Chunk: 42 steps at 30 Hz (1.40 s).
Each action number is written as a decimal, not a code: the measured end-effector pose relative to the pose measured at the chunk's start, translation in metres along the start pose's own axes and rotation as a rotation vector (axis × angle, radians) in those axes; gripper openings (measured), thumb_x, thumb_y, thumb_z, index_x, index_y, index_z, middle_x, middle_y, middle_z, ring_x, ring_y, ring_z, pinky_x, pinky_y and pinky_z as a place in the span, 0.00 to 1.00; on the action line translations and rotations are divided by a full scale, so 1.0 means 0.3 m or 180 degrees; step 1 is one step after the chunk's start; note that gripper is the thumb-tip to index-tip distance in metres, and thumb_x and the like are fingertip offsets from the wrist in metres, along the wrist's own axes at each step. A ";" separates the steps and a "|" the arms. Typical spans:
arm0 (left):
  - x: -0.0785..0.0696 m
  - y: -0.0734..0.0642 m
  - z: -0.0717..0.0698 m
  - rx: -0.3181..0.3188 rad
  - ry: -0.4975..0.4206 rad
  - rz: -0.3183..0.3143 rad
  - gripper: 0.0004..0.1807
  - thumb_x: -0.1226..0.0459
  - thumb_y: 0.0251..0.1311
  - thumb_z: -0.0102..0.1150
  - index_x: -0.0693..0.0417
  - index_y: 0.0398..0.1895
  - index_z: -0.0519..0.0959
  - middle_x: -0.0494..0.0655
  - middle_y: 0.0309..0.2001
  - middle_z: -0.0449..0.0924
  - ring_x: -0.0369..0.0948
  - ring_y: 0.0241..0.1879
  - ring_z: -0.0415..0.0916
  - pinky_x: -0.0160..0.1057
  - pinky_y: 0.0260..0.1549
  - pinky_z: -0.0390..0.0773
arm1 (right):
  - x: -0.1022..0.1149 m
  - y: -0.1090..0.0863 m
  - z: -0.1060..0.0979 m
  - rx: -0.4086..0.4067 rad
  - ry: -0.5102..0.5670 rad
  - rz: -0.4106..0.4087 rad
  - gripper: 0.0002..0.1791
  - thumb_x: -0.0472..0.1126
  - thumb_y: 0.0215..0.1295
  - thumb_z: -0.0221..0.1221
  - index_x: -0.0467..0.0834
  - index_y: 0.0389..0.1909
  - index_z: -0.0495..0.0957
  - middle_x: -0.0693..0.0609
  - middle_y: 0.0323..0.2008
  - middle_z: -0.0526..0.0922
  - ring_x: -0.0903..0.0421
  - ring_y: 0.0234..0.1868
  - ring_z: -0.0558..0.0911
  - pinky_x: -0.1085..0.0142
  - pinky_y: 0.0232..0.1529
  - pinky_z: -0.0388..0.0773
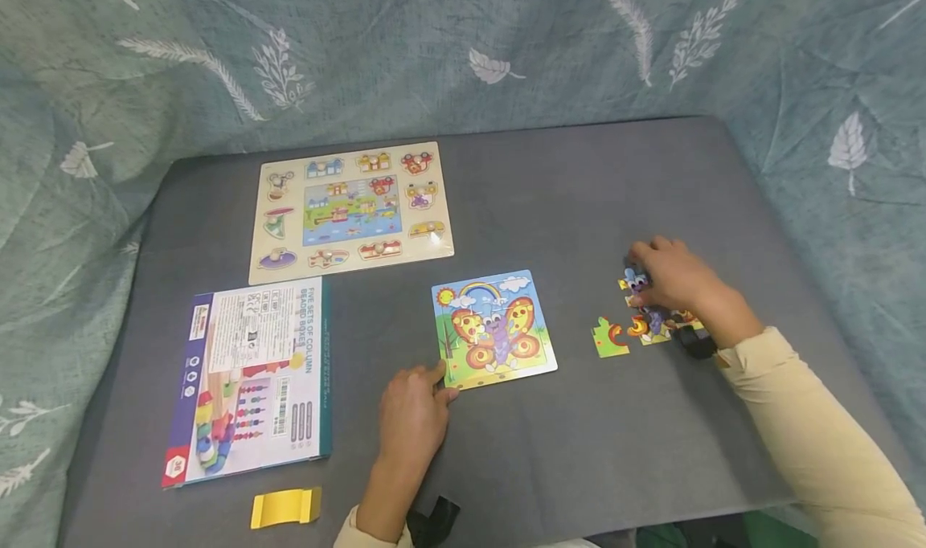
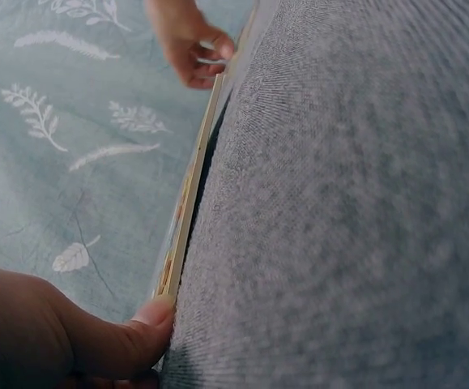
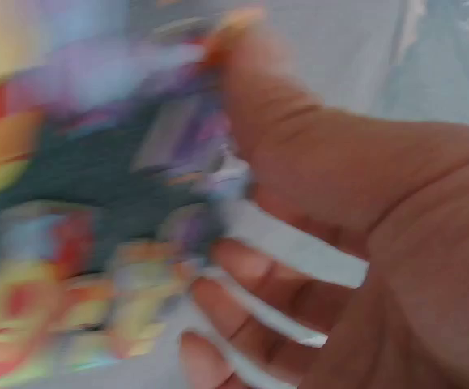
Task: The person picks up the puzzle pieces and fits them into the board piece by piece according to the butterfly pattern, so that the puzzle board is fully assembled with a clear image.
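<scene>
One puzzle (image 1: pixel 495 331) lies flat just beyond the left hand (image 1: pixel 414 415), whose thumb and index finger pinch its near left corner; the other fingers are tucked out of sight. Loose pieces (image 1: pixel 655 325) lie under and beside the right hand (image 1: pixel 676 276); its fingers cover some, so their number cannot be told. One green piece (image 1: pixel 611 340) lies left of the right thumb. That thumb stands apart from the curled fingers; blur in the right wrist view leaves unclear whether they pinch anything. One board (image 1: pixel 352 210) with ten knobbed shapes lies beyond the left fingers, to their left. Left of these fingers are one box (image 1: pixel 253 379) and, nearer the body, one yellow block (image 1: pixel 285 507). Two black wrist mounts (image 1: pixel 434 522) show partly, and both sleeves (image 1: pixel 817 435) are cut off.
</scene>
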<state>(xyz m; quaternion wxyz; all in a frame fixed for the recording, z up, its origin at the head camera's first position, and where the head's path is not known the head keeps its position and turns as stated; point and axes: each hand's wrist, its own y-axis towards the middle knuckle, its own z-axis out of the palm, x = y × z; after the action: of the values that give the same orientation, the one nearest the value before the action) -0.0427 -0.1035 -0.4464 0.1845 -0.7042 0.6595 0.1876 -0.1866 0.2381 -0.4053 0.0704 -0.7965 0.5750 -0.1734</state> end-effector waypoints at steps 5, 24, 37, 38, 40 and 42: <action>0.000 0.003 -0.004 0.0009 0.0012 -0.0007 0.22 0.64 0.44 0.74 0.61 0.45 0.85 0.53 0.24 0.80 0.51 0.29 0.77 0.49 0.28 0.75 | -0.032 -0.011 0.020 -0.0159 0.0128 -0.0179 0.19 0.43 0.54 0.70 0.38 0.38 0.72 0.42 0.37 0.70 0.46 0.37 0.67 0.55 0.37 0.63; -0.004 0.007 0.001 0.0042 0.0050 -0.0015 0.22 0.62 0.44 0.75 0.59 0.45 0.85 0.50 0.21 0.77 0.46 0.25 0.74 0.47 0.26 0.73 | 0.468 0.136 0.083 -0.0015 0.1525 -0.0714 0.14 0.44 0.51 0.72 0.44 0.26 0.75 0.54 0.20 0.74 0.60 0.21 0.71 0.68 0.27 0.67; -0.023 0.012 -0.005 0.0084 0.0093 0.0020 0.22 0.62 0.44 0.74 0.59 0.46 0.85 0.53 0.26 0.81 0.50 0.30 0.78 0.50 0.30 0.76 | 0.510 0.153 0.134 -0.0346 0.0726 -0.0452 0.20 0.54 0.52 0.70 0.47 0.19 0.71 0.54 0.16 0.72 0.58 0.19 0.69 0.68 0.20 0.60; -0.023 0.013 -0.005 0.0075 0.0098 0.0020 0.22 0.62 0.44 0.74 0.59 0.46 0.85 0.53 0.26 0.82 0.51 0.31 0.78 0.50 0.30 0.76 | 0.510 0.155 0.133 -0.0345 0.0715 -0.0446 0.21 0.54 0.52 0.70 0.47 0.19 0.71 0.54 0.16 0.72 0.58 0.19 0.68 0.68 0.20 0.60; -0.023 0.014 -0.006 0.0065 0.0095 0.0005 0.22 0.62 0.44 0.75 0.59 0.46 0.85 0.52 0.25 0.81 0.49 0.29 0.77 0.48 0.27 0.75 | 0.511 0.159 0.131 -0.0328 0.0718 -0.0448 0.21 0.54 0.52 0.70 0.47 0.19 0.71 0.54 0.16 0.71 0.58 0.19 0.68 0.68 0.20 0.60; -0.021 0.015 -0.006 0.0059 0.0090 -0.0010 0.22 0.62 0.43 0.75 0.59 0.46 0.85 0.51 0.23 0.79 0.47 0.26 0.75 0.46 0.25 0.73 | 0.513 0.164 0.128 -0.0304 0.0705 -0.0458 0.21 0.55 0.51 0.70 0.47 0.18 0.71 0.54 0.16 0.71 0.58 0.19 0.68 0.68 0.20 0.60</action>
<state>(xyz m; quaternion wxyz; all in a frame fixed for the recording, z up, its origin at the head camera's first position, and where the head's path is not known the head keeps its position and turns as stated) -0.0475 -0.0992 -0.4417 0.1819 -0.7060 0.6627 0.1712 -0.1740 0.0739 -0.4262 -0.0440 -0.8141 0.5283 -0.2372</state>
